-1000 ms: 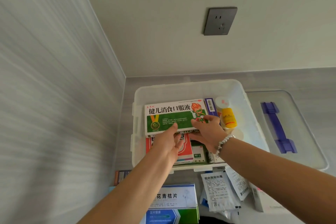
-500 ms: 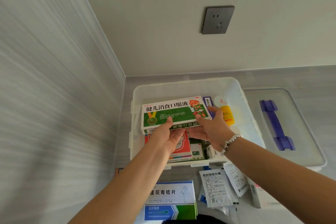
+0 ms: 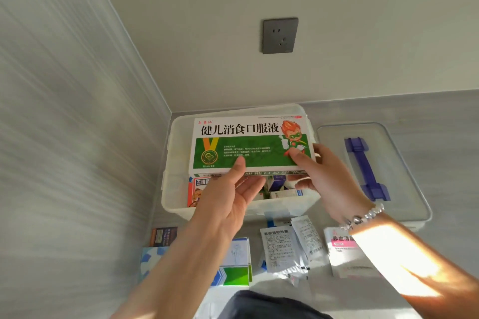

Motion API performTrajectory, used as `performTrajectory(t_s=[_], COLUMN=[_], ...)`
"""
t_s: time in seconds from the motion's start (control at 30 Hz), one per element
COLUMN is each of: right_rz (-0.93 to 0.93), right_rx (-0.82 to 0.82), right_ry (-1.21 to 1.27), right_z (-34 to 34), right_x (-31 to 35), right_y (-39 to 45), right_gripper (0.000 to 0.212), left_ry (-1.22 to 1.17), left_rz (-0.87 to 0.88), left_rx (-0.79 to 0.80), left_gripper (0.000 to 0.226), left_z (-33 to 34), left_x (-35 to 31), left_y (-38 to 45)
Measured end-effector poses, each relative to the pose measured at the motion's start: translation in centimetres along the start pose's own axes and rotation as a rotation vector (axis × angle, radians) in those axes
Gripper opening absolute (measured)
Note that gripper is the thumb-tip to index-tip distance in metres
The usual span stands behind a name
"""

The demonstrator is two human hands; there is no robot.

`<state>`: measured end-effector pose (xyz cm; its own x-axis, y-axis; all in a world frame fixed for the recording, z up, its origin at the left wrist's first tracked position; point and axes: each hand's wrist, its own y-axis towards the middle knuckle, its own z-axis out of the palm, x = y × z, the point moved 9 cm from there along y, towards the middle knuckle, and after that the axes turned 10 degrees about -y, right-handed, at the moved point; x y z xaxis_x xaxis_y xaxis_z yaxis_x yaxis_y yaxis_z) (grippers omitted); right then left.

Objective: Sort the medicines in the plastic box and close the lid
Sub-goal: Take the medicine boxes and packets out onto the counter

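Green carton (image 3: 248,145) above plastic box (image 3: 176,189)

Green box (image 3: 251,145) reads "健儿消食口服液"; pink-label packet (image 3: 342,246) "养血清".

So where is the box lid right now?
The lid lies flat on the counter right of the plastic box, purple handle up, just beyond the right hand; neither hand touches it.

Green med carton (image 3: 248,147) above open box (image 3: 176,189); lid (image 3: 404,189) beside.
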<state>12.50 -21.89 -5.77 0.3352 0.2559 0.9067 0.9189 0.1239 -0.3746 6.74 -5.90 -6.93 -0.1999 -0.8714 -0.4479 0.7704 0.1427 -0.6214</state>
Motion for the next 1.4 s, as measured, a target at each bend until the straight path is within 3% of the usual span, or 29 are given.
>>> performTrajectory(t_s=[0.13, 0.33, 0.47, 0.6, 0.77, 1.0, 1.27, 1.4], right_rz=[-0.078, -0.116, -0.063, -0.027, 0.061, 0.223, 0.315, 0.259], right_rx=[0.022, -0.048, -0.128, -0.158, -0.145, -0.046, -0.017, -0.027], right_ry=[0.112, 0.255, 0.265, 0.232, 0.146, 0.056, -0.109, -0.331], right_z=[-4.0, -11.9, -16.5, -19.1, -19.6, -17.5, -16.6, -17.0], right_x=[-0.7, -4.6, -8.8, -13.1, -17.9, -23.3, -25.6, -25.3], right_y=[-2.9, -6.8, -8.7, -10.5, -11.1, -9.0, -6.6, -6.1], right_gripper=[0.042, 0.030, 0.019, 0.011, 0.010, 0.021, 0.027, 0.037], left_ry=[0.042, 0.072, 0.215, 0.213, 0.209, 0.370, 0.394, 0.731], left_rz=[0.039, 0.236, 0.169, 0.096, -0.002, -0.068, -0.077, 0.019], left_rx=[0.097, 0.085, 0.050, 0.006, -0.130, -0.296, -0.332, -0.389], left_gripper=[0.012, 0.046, 0.041, 0.032, 0.022, 0.040, 0.051, 0.048], left_z=[1.5, 1.3, 0.5, -1.3, -4.7, -9.5, -11.3, -11.0], left_x=[3.2, 6.9, 12.1, 16.8, 20.8, 22.9, 24.4, 23.1], left_y=[-3.2, -6.8, -8.3, -9.2, -7.9, -4.5, -1.7, -1.6])
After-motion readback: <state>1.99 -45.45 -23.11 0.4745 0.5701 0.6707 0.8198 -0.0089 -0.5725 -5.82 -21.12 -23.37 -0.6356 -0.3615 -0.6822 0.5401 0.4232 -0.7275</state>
